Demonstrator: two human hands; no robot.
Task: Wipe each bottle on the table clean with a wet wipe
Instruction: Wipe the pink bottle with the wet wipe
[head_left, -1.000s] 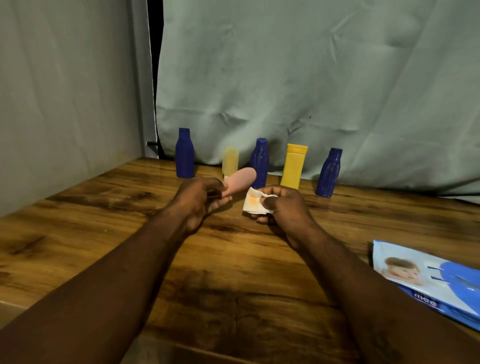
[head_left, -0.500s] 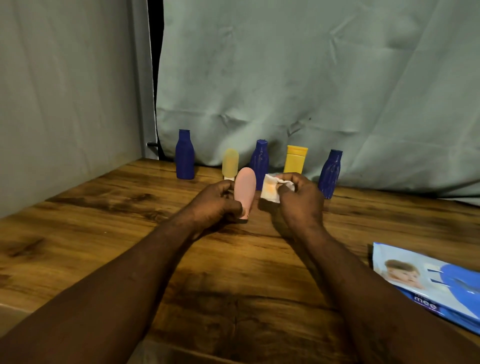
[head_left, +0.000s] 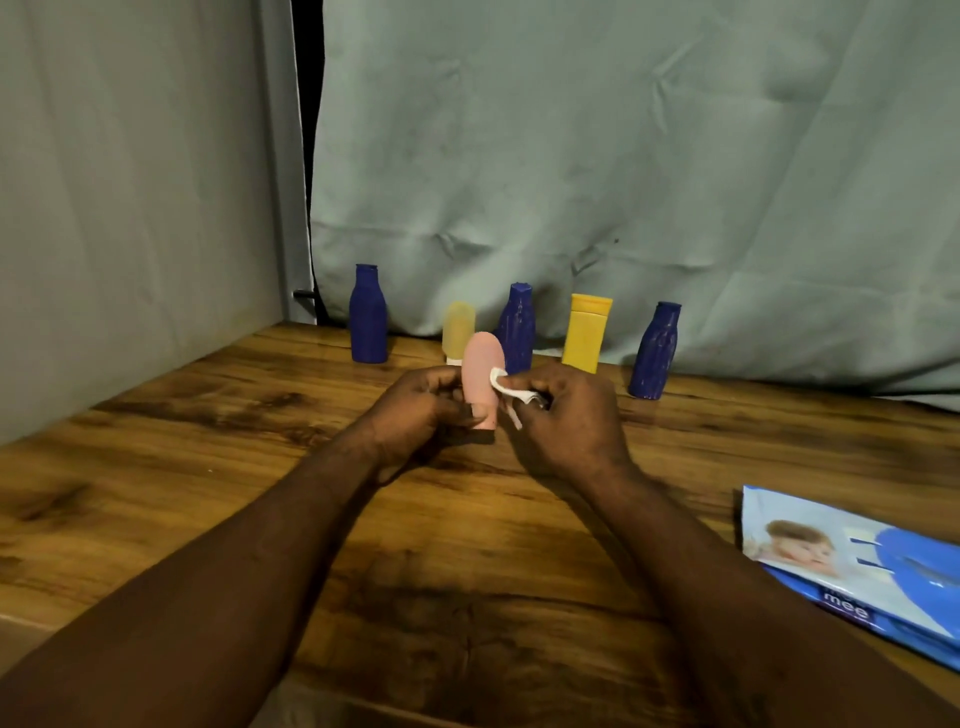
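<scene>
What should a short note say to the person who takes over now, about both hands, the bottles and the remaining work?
Left hand grips the pink bottle upright by its lower part. Right hand holds the wet wipe against that bottle's right side.
At the table's back, in a row: left blue bottle, pale yellow bottle, middle blue bottle, yellow bottle, right blue bottle. The wipes pack lies at the right.
Done: pink bottle in progress; whether the others are already wiped cannot be told.
Left: finish it, then wipe any bottle not yet cleaned.

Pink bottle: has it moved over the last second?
Yes. The pink bottle swung from leaning right toward the middle blue bottle to upright, still gripped by the left hand.
</scene>
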